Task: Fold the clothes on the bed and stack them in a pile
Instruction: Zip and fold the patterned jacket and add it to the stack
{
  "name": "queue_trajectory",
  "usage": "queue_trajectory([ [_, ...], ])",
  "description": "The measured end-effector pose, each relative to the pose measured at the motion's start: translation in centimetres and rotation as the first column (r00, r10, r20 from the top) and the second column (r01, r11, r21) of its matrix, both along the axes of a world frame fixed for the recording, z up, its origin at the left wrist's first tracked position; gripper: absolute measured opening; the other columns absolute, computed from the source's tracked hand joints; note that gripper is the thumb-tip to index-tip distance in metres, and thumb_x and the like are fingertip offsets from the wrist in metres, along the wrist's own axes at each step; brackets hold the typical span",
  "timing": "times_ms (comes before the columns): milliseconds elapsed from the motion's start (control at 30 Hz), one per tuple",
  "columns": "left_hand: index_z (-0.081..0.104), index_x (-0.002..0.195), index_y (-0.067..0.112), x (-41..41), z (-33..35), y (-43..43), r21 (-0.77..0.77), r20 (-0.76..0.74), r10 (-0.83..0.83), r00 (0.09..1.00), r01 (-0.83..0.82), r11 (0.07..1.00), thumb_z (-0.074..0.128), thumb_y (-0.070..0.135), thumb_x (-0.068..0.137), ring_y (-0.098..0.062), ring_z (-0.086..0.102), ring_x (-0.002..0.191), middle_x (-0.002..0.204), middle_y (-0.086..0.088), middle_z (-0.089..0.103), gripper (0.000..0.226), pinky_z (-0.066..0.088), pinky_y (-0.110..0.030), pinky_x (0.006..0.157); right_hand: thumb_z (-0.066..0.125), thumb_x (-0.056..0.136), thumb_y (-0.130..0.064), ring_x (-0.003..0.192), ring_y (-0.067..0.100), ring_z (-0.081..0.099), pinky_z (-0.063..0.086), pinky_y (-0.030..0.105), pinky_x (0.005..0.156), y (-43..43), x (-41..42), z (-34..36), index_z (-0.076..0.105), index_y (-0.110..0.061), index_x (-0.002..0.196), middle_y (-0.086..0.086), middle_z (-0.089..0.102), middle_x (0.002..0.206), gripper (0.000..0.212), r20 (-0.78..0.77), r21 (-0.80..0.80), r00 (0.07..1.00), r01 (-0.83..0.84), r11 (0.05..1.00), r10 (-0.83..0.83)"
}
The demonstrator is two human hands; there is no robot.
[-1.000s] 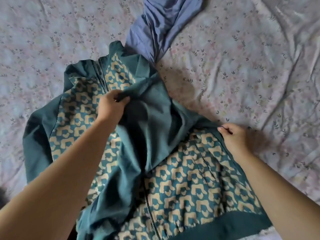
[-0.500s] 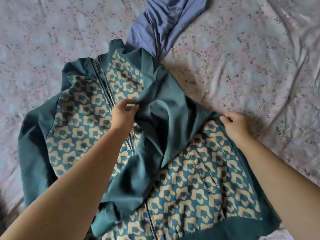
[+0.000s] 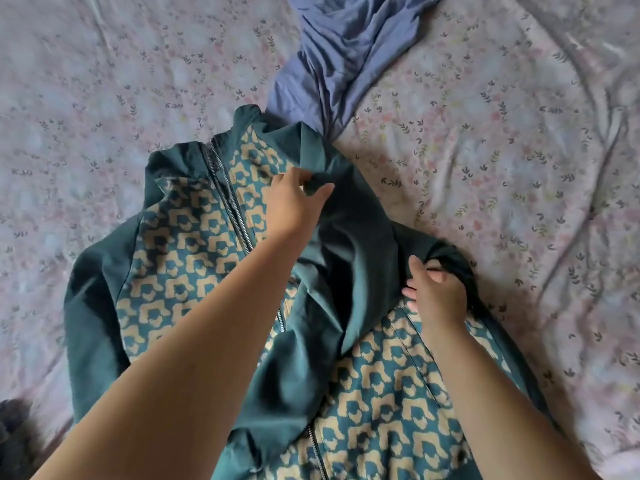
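A teal zip jacket (image 3: 180, 251) with a tan pattern lies front up on the bed, its zipper running down the middle. Its plain teal right sleeve (image 3: 349, 271) is folded inward across the chest. My left hand (image 3: 294, 199) pinches the sleeve fabric near the jacket's shoulder. At the right edge of the jacket my right hand (image 3: 434, 292) grips a bunched fold of the same sleeve. A crumpled lavender-blue garment (image 3: 346, 53) lies beyond the collar, its near end touching the jacket.
The bed is covered by a wrinkled pale floral sheet (image 3: 519, 150) on all sides of the jacket. A dark fuzzy object (image 3: 14, 431) shows at the lower left corner.
My left hand has carried the sleeve fabric up and to the right, toward the shoulder. My right hand has shifted inward and closed on a fold at the jacket's right edge.
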State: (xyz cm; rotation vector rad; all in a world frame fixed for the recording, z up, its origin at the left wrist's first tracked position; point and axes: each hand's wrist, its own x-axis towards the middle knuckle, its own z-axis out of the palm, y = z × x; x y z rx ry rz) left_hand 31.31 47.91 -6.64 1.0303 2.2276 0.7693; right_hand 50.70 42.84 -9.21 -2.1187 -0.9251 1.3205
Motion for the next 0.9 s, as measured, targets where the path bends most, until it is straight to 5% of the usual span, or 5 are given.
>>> queue_trajectory([
  [267,0.056,0.077,0.014,0.3,-1.4,1.7,-0.012,0.148,0.101,0.984,-0.101,0.995,0.062,0.016,0.086,-0.018,0.051,0.075,0.079,-0.002,0.057,0.011,0.038,-0.025,0.068,0.072,0.069,-0.043,0.091,0.056,0.05,0.049,0.055,0.086,1.3,-0.8,-1.0,0.053,0.005,0.088,0.04,0.053,0.106,0.055,-0.491,-0.159,0.843,0.16,0.974,-0.219],
  [367,0.045,0.065,0.016,-2.3,-1.3,0.5,0.019,0.732,0.249,0.634,-0.385,0.923,0.05,0.004,0.092,-0.014,0.051,0.06,0.063,0.0,0.053,0.029,0.043,-0.027,0.059,0.055,0.09,-0.022,0.087,0.025,0.067,0.055,0.033,0.077,2.8,0.1,-1.4,0.061,-0.01,0.097,0.01,0.07,0.097,0.014,-0.696,-0.219,0.609,0.323,0.921,-0.379],
  [433,0.041,0.066,0.015,-4.0,-1.9,-1.1,-0.045,0.822,0.247,0.514,-0.374,0.926,0.041,0.0,0.095,-0.013,0.048,0.062,0.065,-0.001,0.051,0.032,0.042,-0.028,0.059,0.05,0.09,-0.018,0.078,0.017,0.069,0.058,0.03,0.067,3.2,0.8,-2.0,0.062,-0.013,0.088,0.003,0.072,0.086,0.013,-0.767,-0.227,0.514,0.343,0.912,-0.384],
  [700,0.06,0.089,0.015,-4.6,-1.2,3.2,-0.222,0.638,0.235,0.733,-0.117,0.968,0.061,0.041,0.083,-0.013,0.058,0.072,0.081,0.0,0.061,0.027,0.047,-0.024,0.064,0.063,0.072,-0.042,0.111,0.029,0.06,0.042,0.049,0.1,4.0,0.5,-2.2,0.061,-0.006,0.114,0.011,0.067,0.114,0.055,-0.713,-0.277,0.626,0.164,0.947,-0.317],
  [900,0.061,0.079,0.017,-2.9,-0.9,7.7,-0.076,0.323,0.185,0.928,-0.169,0.983,0.068,0.017,0.078,-0.018,0.062,0.073,0.071,0.002,0.062,0.007,0.053,-0.028,0.073,0.058,0.086,-0.012,0.097,0.027,0.065,0.053,0.035,0.079,5.0,0.4,-2.8,0.052,0.002,0.12,0.016,0.064,0.117,0.037,-0.677,-0.342,0.599,0.258,0.904,-0.427],
])
